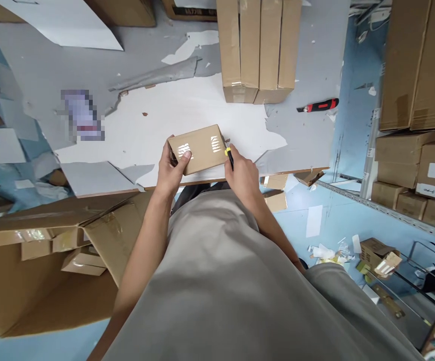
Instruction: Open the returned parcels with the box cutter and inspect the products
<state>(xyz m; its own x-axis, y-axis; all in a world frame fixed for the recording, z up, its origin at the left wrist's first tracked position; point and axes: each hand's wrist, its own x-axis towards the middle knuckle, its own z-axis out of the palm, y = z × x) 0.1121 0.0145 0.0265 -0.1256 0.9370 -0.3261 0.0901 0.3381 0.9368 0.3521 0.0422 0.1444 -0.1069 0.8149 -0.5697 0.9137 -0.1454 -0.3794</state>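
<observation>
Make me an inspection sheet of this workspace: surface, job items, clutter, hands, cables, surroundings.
Surface: tabletop has a torn grey covering, white exposed beneath.
Job's things: small cardboard box; yellow-and-black tool, probably a cutter, at the box's right end.
Clutter: red-and-black utility knife lying at right; long cardboard boxes at the far side; pixelated item at left, unidentifiable.
Hands: left hand grips the box's left end, thumb on top; right hand holds the tool.
Cables: none clear enough to confirm.
Surroundings: large open carton at lower left, smaller boxes inside; stacked cartons and floor litter at right.
</observation>
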